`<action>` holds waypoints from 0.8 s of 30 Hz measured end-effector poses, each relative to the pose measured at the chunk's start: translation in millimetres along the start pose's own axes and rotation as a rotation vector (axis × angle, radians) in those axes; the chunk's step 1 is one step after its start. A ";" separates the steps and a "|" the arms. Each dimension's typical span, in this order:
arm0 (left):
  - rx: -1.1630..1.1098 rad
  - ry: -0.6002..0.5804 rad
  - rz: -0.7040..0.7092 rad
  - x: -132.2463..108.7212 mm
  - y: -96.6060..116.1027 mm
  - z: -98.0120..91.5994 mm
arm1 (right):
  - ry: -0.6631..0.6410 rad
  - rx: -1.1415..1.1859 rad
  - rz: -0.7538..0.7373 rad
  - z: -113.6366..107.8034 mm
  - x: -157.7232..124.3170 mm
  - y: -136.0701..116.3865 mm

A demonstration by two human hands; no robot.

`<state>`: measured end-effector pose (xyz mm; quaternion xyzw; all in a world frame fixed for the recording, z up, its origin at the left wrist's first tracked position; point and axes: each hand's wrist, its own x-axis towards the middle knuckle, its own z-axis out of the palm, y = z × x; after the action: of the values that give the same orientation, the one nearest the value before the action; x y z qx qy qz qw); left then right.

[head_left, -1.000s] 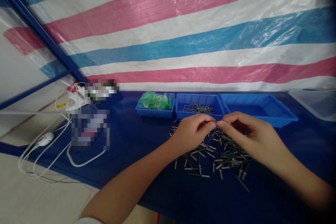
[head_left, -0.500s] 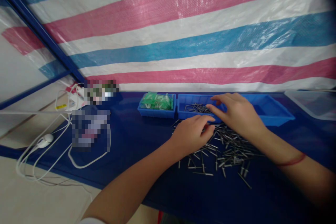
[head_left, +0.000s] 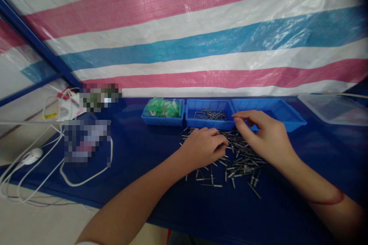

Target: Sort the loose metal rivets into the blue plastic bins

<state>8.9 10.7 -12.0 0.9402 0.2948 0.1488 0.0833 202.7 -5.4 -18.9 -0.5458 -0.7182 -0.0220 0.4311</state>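
Blind rivets [head_left: 244,164] with thin steel stems lie in a loose pile on the dark blue table top. My left hand [head_left: 204,146] is over the left side of this pile, its fingers curled in and thumb near the index finger; whatever is between them is hidden. My right hand [head_left: 266,136] is at the front edge of the bins, above the pile's right side, with thumb and index fingertips brought together; I cannot make out anything between them. Behind the hands, a blue bin [head_left: 208,124] holds more rivets [head_left: 211,114].
To the left, a blue bin [head_left: 163,121] contains green-and-clear plastic packets [head_left: 163,107]. Another blue bin [head_left: 293,120] stands right, beside a clear plastic lid or tray [head_left: 333,111]. White cables [head_left: 112,153] loop across the table's left end. A striped plastic sheet [head_left: 201,51] hangs behind.
My right hand has drawn back from over the middle bin, and its thumb and index tips have come together. The left hand's fingers have closed over the pile. The view has shifted slightly right.
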 end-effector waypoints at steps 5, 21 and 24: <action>-0.005 -0.018 0.120 0.9 11.8 8.6 | -0.026 0.008 -0.013 -2.4 -1.1 -3.8; 0.166 -0.033 0.003 1.3 26.9 17.9 | -0.035 0.013 -0.122 -4.6 -3.2 -14.1; 0.170 -0.066 0.000 1.2 27.9 14.6 | -0.030 0.012 -0.132 -3.0 -3.3 -12.3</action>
<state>29.5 -12.2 -18.7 0.9483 0.3035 0.0920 0.0127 194.7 -14.4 -13.7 -0.4950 -0.7591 -0.0379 0.4210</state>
